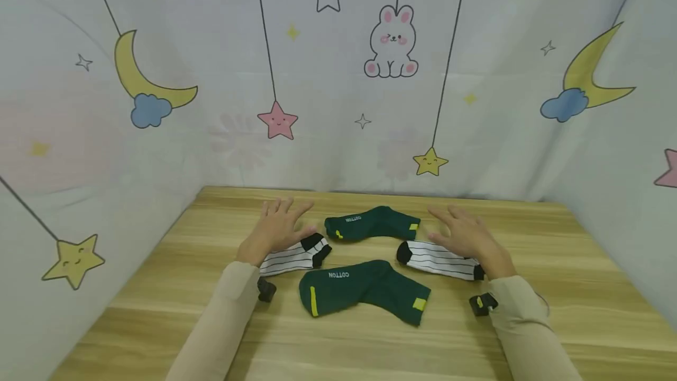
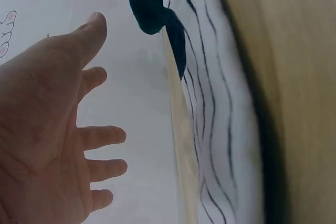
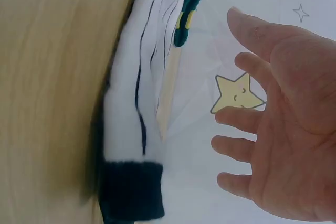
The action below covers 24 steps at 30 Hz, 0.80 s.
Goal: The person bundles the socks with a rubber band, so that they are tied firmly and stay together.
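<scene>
Two dark green socks lie on the table between the hands: a far green sock [image 1: 375,224] and a near green sock [image 1: 359,290], each with yellow marks and the word COTTON. My left hand [image 1: 277,227] hovers with spread fingers over the left striped sock [image 1: 288,260], white with black lines and black ends, partly hidden by that hand. On the other side my right hand [image 1: 465,233], fingers also spread, is above the right striped sock [image 1: 439,258]. Both wrist views show bare palms, the left palm [image 2: 42,140] and the right palm [image 3: 299,140], holding nothing.
The wood-grain table [image 1: 370,351] carries all the socks. A pale curtain [image 1: 338,75] printed with moons, stars and a rabbit hangs along its back and sides. Small dark devices sit at the left wrist [image 1: 267,290] and the right wrist [image 1: 482,304].
</scene>
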Each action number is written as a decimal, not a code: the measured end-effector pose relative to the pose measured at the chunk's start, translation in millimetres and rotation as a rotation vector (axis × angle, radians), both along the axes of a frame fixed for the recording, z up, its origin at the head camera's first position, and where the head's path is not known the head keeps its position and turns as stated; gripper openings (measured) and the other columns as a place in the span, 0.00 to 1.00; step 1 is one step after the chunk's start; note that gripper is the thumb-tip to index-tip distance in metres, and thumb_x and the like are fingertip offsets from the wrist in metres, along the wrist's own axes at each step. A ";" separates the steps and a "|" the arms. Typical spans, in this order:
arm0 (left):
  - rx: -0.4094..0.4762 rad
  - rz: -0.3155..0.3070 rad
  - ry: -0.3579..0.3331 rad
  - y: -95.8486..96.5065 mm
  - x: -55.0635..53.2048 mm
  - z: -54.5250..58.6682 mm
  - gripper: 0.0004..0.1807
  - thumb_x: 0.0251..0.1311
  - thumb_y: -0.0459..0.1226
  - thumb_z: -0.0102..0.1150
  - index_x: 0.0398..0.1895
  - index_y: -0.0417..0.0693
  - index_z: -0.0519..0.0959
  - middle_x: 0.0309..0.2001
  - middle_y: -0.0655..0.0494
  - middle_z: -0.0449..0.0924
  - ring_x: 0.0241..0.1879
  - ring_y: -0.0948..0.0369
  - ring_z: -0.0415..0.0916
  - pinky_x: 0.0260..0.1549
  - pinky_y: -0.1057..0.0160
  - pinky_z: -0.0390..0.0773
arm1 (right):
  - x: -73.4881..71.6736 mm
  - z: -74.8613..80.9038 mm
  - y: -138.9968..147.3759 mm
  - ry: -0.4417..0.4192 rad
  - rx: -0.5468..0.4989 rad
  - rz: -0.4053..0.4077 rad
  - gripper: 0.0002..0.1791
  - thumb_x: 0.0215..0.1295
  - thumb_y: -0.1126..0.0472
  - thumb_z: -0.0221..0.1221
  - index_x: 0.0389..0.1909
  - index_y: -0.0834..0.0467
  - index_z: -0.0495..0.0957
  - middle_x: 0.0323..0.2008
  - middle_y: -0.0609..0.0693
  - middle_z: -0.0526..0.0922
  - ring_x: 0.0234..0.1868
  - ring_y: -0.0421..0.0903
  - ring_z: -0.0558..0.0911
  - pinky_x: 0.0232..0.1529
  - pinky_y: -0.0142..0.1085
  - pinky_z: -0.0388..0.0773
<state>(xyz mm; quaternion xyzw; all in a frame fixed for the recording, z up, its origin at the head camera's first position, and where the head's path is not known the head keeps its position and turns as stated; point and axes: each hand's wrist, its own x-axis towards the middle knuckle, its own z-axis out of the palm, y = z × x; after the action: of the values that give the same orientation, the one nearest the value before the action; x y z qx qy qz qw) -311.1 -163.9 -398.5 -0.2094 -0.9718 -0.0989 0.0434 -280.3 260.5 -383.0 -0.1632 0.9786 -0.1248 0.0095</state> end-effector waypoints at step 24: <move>0.084 -0.095 -0.130 0.9 4.0 -1.4 0.38 0.71 0.60 0.47 0.78 0.55 0.58 0.72 0.36 0.62 0.71 0.37 0.57 0.66 0.29 0.45 | -23.7 -1.8 -23.3 -0.093 -0.136 0.135 0.32 0.77 0.50 0.52 0.73 0.64 0.62 0.65 0.69 0.71 0.61 0.68 0.74 0.59 0.63 0.68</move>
<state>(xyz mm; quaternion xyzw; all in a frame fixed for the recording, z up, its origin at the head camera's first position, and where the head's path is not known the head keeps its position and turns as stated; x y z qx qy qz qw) -307.1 -163.0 -400.0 -0.2464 -0.9566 -0.1547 -0.0158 -304.1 237.2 -384.8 -0.2231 0.9532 -0.1973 0.0522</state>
